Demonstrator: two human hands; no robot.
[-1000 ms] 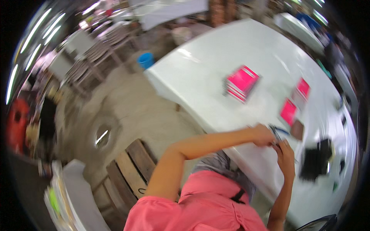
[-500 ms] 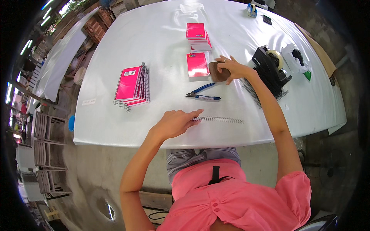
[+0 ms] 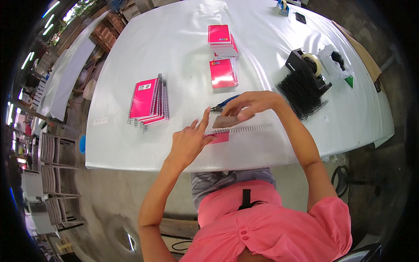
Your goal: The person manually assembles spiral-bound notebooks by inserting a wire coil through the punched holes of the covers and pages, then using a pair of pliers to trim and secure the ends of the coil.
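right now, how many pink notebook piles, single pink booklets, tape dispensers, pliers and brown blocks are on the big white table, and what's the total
Pink notebook piles: 3 (left pile, far pile, nearer pile)
Single pink booklet: 1
Tape dispensers: 2 (black one, blue one)
Pliers: 1
Brown block: 1
Total: 8

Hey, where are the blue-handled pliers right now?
In the head view, the blue-handled pliers lie just right of centre on the white table, between the brown block and the pink notebooks beyond, partly hidden by the right hand.
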